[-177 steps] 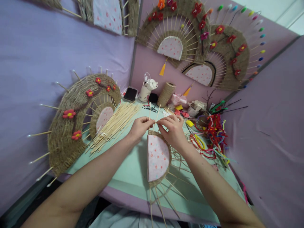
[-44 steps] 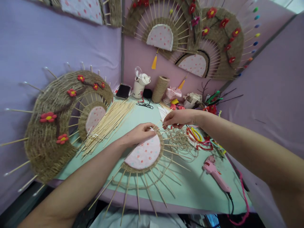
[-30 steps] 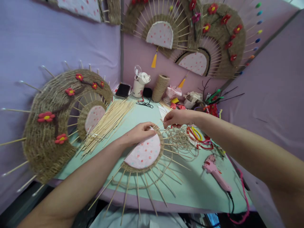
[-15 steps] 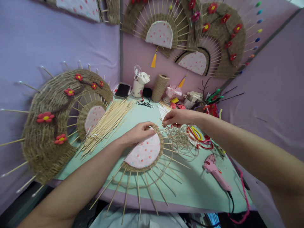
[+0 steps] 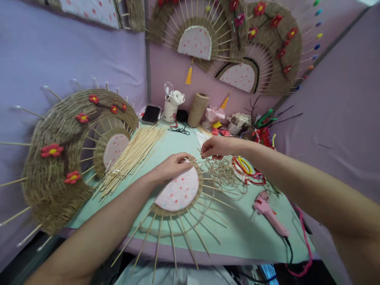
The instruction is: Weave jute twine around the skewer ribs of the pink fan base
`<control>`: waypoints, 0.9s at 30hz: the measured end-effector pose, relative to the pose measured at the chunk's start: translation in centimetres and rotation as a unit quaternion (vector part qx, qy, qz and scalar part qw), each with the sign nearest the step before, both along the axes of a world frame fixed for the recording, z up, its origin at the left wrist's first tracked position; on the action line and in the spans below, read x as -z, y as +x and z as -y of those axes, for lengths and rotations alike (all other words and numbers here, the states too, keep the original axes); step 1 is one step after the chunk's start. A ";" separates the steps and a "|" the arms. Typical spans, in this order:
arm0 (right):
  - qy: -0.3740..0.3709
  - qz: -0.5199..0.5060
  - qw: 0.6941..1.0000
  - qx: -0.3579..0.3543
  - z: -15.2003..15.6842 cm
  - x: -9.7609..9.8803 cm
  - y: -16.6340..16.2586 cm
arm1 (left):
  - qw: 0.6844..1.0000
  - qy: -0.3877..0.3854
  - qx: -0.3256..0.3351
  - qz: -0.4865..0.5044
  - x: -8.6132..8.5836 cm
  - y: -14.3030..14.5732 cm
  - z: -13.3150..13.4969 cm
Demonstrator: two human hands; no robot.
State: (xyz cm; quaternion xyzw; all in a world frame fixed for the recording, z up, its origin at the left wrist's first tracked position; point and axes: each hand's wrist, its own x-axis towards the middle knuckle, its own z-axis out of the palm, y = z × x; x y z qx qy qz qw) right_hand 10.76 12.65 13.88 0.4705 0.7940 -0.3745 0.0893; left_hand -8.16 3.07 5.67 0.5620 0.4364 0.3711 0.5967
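Observation:
A half-round fan piece (image 5: 178, 190), faced with white flower-dotted cloth and edged in woven twine, lies near the table's front edge. Thin sticks fan out from its curved rim, several of them past the edge. My left hand (image 5: 176, 166) grips its upper corner, thumb on the cloth face, the other fingers partly hidden behind. Just right of that corner, my right hand (image 5: 215, 147) pinches at a stick end and twine; which strand lies between the fingertips is hard to make out. A loose tangle of jute twine (image 5: 227, 174) rests below the right hand.
Loose bamboo sticks (image 5: 133, 158) lie left of my hands, before a finished twine fan (image 5: 56, 130). A pink glue gun (image 5: 271, 213) with its cord is at the right. Behind stand a twine spool (image 5: 198, 110), a white bottle (image 5: 171, 109) and a phone (image 5: 151, 114).
The view has shifted slightly, moving the whole scene a little left. Both hands keep nearly the same places on the fan piece and at the stick end.

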 end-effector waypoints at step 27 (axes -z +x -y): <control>0.168 -0.471 0.795 0.343 5.1 9.1 2.9 | 0.960 -0.135 -0.110 0.220 -0.3 -1.2 -1.8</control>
